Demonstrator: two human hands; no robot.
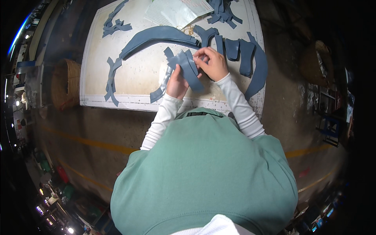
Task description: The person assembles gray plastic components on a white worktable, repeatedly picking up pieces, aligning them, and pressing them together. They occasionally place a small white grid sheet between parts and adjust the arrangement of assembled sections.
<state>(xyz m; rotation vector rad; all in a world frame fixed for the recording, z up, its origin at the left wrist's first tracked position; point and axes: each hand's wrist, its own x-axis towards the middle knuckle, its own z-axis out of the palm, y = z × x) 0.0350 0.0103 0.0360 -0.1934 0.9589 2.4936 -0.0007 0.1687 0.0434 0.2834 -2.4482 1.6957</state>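
Observation:
Several flat blue-grey cut pieces point(188, 71), which look like leather or a similar sheet material, lie fanned and crossed in my left hand point(178, 84). Its thumb presses on top of them, and the other fingers are hidden beneath. My right hand point(214, 65) is closed at their right edge, with thumb and fingertips pinched together there. A curved strip point(159, 93) of the same colour reaches the table just left of my left hand. Beyond both hands, a stack of long curved pieces point(156, 35) arches across the table.
The pale table point(96, 74) holds more blue-grey pieces: a narrow bundle point(112, 80) at left, short panels point(246, 56) and a long curved piece point(259, 70) at right, and a pile point(223, 11) at the back. White sheets point(172, 13) lie there too. Wicker baskets point(66, 84) flank the table.

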